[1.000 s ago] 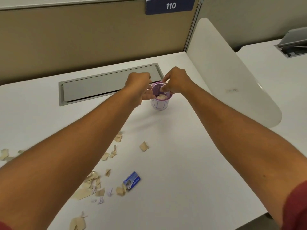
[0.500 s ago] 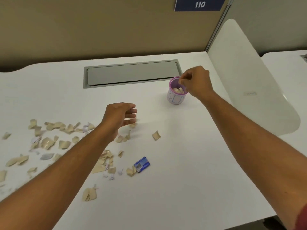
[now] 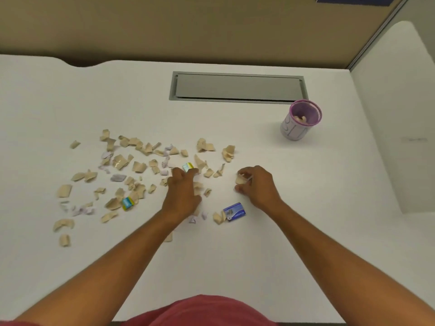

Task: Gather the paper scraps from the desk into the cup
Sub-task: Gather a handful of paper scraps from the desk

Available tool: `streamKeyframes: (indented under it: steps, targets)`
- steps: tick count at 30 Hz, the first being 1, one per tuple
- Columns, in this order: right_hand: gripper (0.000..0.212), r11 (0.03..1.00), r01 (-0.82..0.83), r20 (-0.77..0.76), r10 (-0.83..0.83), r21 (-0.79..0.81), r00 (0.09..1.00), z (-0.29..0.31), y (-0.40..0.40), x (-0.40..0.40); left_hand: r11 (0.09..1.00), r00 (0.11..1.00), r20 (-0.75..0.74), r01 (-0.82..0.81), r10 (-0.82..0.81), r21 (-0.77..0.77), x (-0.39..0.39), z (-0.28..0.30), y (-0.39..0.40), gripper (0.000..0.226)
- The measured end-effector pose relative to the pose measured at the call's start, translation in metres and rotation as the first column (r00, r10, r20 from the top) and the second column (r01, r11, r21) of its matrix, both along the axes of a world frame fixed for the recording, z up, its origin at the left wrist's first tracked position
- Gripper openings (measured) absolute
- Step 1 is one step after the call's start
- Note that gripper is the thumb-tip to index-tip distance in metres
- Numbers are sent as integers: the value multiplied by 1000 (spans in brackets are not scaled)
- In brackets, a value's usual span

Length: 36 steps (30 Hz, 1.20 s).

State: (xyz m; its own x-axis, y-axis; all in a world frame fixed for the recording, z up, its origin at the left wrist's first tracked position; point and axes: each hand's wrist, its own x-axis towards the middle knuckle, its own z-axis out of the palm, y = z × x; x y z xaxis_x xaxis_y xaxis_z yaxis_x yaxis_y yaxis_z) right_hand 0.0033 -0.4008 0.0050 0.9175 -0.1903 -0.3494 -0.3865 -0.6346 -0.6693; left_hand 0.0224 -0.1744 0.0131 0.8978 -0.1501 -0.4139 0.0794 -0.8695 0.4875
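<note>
Right hand (image 3: 257, 187) left cup (image 3: 302, 120); now pinches a scrap (image 3: 241, 179).

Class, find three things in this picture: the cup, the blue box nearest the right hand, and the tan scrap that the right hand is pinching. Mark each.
cup (image 3: 294, 130): head view, on its white outer wall.
blue box (image 3: 235, 211): head view, middle of its top face.
tan scrap (image 3: 240, 179): head view, on the part showing beyond the fingertips of the right hand (image 3: 257, 187).

hands: left (image 3: 182, 195), right (image 3: 255, 185) | left cup (image 3: 301, 120) | now on scraps (image 3: 131, 165)
</note>
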Motion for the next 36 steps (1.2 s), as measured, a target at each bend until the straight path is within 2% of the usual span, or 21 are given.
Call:
streamKeyframes:
  steps: [4,7,9,11,13,16,22,24,26,28,31,33,36]
  targets:
    - [38,995,-72,43,68,76,997,6,26,13,972,998,20,-57,63,-226,1,2,-10,73]
    - [26,998,-63,219,68,-31,973,11,24,31,945,987,101,-84,122,-317,2,6,2,67]
    - [32,983,-120,289,157,-142,944,12,18,45,954,967,186,-120,175,-276,-3,5,19,60]
    - [48,945,-244,200,288,-217,937,10,15,57,973,954,214,-184,211,-141,-12,2,35,57]
    - [58,898,-373,89,401,-233,912,5,19,61,976,963,153,-217,220,-32,-23,-1,46,60]
    - [56,833,-481,4,501,-273,865,-5,34,46,972,974,52,-215,220,-91,-37,-5,47,63]
    - [47,843,-523,98,535,-129,839,-8,61,-7,906,976,-39,-212,213,-365,-40,-3,26,59]
    - [46,884,-459,160,468,-88,869,-3,58,-14,885,975,-27,-210,219,-415,-38,-1,30,58]
    - [52,930,-352,183,366,-101,913,2,47,-16,900,972,53,-189,228,-392,-38,0,42,60]
    - [77,940,-317,96,329,-122,939,4,38,-17,950,975,127,-144,185,-277,-38,-1,56,72]
    - [117,916,-371,-62,366,-151,928,4,39,-19,986,997,77,18,-5,-164,-34,1,61,100]
    - [123,907,-387,-60,383,-166,922,2,49,-19,977,984,67,171,-163,-130,-29,3,51,111]
    - [116,894,-416,-23,418,-170,908,6,68,-17,951,954,66,298,-294,-80,-16,3,35,113]
